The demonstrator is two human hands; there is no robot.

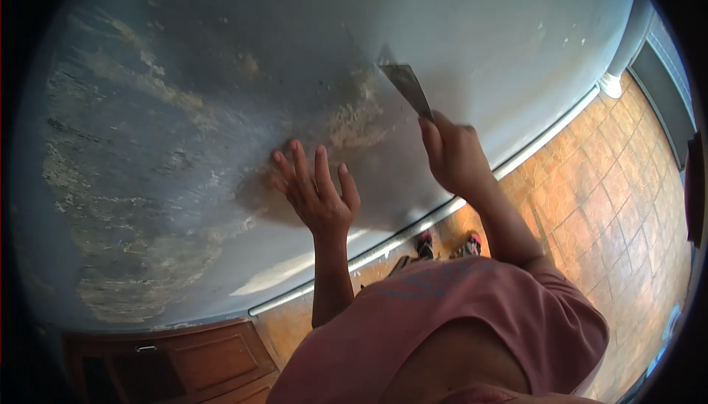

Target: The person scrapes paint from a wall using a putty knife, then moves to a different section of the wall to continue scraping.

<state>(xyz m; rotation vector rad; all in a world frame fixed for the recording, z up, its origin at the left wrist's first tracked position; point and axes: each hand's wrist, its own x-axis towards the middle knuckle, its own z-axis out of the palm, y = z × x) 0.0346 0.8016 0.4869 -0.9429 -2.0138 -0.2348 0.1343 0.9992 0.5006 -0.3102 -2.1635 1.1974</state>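
Note:
A grey painted wall (509, 43) fills the upper view, its paint peeled to rough plaster in patches. My right hand (459, 155) is closed round the handle of a putty knife (408, 85), and the blade's broad edge is right at the wall surface. Just left of and below that blade lies a bare, crumbly patch (358, 120). My left hand (317, 190) is open with its fingers spread, close against the wall below this patch. The knife's handle is hidden inside my right fist.
Large scraped areas (133, 256) spread over the wall's left side. A white baseboard (549, 135) runs along the wall's foot above an orange tiled floor (590, 205). My feet (472, 243) stand near it. A brown wooden door (214, 360) is at lower left.

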